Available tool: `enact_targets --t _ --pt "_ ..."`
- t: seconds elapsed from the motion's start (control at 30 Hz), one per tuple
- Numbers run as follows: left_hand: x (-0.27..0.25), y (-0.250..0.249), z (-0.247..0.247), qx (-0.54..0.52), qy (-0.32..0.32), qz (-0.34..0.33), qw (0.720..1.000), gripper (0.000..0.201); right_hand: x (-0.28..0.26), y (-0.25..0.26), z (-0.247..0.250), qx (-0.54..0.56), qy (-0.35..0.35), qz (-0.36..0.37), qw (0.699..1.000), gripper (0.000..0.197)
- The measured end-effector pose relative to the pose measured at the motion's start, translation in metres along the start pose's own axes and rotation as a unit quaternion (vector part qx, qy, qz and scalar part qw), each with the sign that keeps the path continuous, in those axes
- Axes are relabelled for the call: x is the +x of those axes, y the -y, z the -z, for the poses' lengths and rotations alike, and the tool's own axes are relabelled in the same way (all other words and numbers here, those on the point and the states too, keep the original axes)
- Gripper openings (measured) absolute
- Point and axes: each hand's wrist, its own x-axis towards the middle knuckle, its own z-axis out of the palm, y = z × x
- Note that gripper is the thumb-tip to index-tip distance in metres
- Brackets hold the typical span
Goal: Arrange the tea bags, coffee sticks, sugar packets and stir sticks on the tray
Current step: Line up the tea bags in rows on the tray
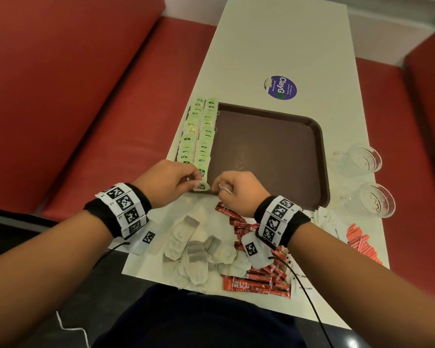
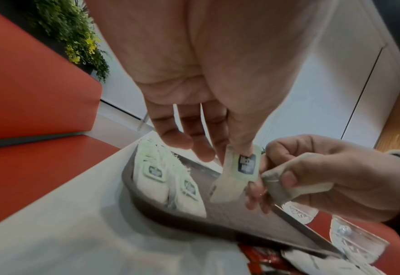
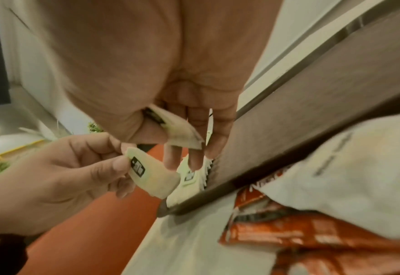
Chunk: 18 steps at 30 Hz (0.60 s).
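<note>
A: Pale green paper, that tea bag (image 2: 238,178) pinched at its tag end in the left hand (image 1: 170,180), hanging just over the tray's (image 1: 322,151) near left corner, beside the two rows of tea bags (image 1: 199,136) already laid along the left rim

B: And the right hand (image 1: 236,190)?

A: Its thumb clamps a second tea bag (image 3: 182,133) against the fingers. The strings look the likeliest trouble: they could snag each other, or a careless set-down could nudge the rows crooked

B: The loose pile (image 1: 199,249) and coffee sticks (image 1: 256,287) sit right under the wrists, too, easy to sweep off the table (image 1: 274,46)

2 glasses (image 1: 367,177); purple sticker (image 1: 281,87)
</note>
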Motion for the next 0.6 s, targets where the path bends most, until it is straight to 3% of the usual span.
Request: enact_targets --t 0.2,0.33,0.47,0.6 --pt "0.022 -0.016 0.01 -0.018 -0.025 -0.035 0.999 0.003 0.014 0.002 0.009 0.043 0.002 -0.003 0.999 0.017" --pt "0.036 -0.024 0.014 -0.054 -0.056 -0.057 0.995 0.003 0.023 -0.006 0.01 0.034 -0.036 0.006 0.999 0.006" --pt "0.052 -0.024 0.007 -0.137 -0.073 -0.018 0.988 0.011 0.034 -0.012 0.022 0.07 -0.08 -0.003 0.994 0.006" --pt "0.087 -0.019 0.008 -0.103 -0.079 0.02 0.991 0.004 0.044 -0.025 0.032 0.104 -0.083 -0.038 0.99 0.022"
